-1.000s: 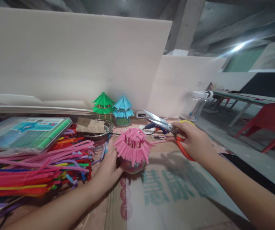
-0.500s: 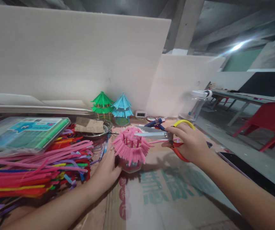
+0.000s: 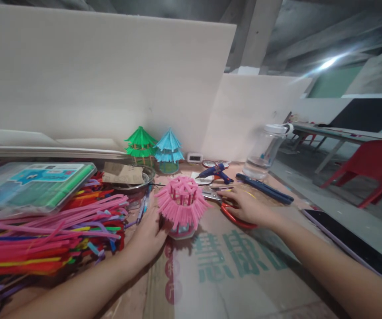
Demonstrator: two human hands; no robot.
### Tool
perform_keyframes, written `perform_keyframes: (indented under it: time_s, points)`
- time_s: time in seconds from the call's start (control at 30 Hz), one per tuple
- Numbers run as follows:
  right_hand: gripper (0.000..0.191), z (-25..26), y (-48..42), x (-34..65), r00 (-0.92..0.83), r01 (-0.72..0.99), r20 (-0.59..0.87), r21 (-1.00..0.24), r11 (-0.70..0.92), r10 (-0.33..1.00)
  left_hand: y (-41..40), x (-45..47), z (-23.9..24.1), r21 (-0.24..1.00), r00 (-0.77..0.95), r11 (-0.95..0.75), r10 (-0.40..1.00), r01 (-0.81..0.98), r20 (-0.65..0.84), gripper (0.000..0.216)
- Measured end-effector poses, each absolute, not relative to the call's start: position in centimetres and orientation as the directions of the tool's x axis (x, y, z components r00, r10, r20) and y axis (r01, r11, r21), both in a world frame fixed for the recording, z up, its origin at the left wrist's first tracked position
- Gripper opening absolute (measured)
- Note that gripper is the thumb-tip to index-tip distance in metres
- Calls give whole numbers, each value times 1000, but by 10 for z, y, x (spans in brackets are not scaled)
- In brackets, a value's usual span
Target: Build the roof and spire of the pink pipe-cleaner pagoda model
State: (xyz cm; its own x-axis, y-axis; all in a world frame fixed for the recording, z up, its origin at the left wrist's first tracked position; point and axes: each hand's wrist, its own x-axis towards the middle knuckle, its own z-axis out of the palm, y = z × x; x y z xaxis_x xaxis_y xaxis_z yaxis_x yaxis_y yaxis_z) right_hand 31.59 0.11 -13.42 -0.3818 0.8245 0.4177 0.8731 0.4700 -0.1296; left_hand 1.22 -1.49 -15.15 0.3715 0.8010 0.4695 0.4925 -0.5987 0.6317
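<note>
A small pink pipe-cleaner pavilion with a fringed roof stands upright on the cardboard. My left hand grips its lower left side, thumb near the base; the other fingers are partly hidden behind it. Just right of the pavilion, low at the table surface, my right hand is closed around the handles of a pair of scissors. Their metal blades point left, and the tips are hidden behind the pink fringe. A blue hot glue gun lies behind the scissors.
Loose pipe cleaners pile up at left under a clear plastic case. Green and blue pavilions stand at the back, near a metal bowl. Dark blue pliers, a water bottle and a phone are at right.
My right hand has brought the scissors down from above to the table surface, right of the pavilion. The pink strip by the blades no longer shows. My left hand stays at the pavilion.
</note>
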Motion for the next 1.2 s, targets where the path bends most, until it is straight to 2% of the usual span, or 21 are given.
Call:
perform_keyframes:
  time_s: [0.1, 0.2, 0.27, 0.33, 0.4, 0.47, 0.57, 0.63, 0.77, 0.9, 1.2]
  points:
    - [25, -123, -1, 313, -375, 876, 423, -130, 465, 824, -16, 13, -149, 629, 370, -605, 796, 489, 478, 27]
    - [19, -105, -3, 298, -282, 857, 521, -239, 455, 805, -18, 13, -146, 628, 370, -608, 794, 486, 483, 24]
    - [15, -91, -6, 282, -228, 774, 637, -341, 534, 737, -18, 13, -145, 628, 377, -603, 798, 492, 471, 26]
    - [9, -76, -11, 265, -230, 668, 729, -363, 650, 644, -18, 13, -144, 627, 383, -598, 802, 499, 459, 32]
    - [8, -63, -18, 250, -304, 581, 776, -308, 753, 552, -17, 13, -145, 628, 392, -594, 804, 503, 447, 36]
    - [11, -53, -23, 241, -403, 540, 798, -188, 821, 447, -17, 13, -146, 632, 392, -587, 809, 506, 438, 36]
    - [16, -50, -28, 236, -501, 546, 798, -8, 838, 335, -17, 13, -148, 637, 382, -577, 816, 510, 434, 37]
    - [17, -53, -28, 236, -525, 565, 791, 49, 823, 313, -18, 14, -148, 634, 375, -583, 813, 508, 446, 39]
    - [17, -62, -27, 235, -512, 579, 813, 87, 811, 278, -18, 14, -146, 626, 379, -604, 797, 494, 470, 44]
    - [17, -67, -25, 233, -493, 588, 822, 74, 805, 285, -17, 14, -146, 615, 372, -601, 799, 511, 472, 48]
    - [21, -76, -23, 231, -484, 561, 828, 43, 827, 284, -17, 13, -154, 613, 385, -613, 790, 499, 477, 38]
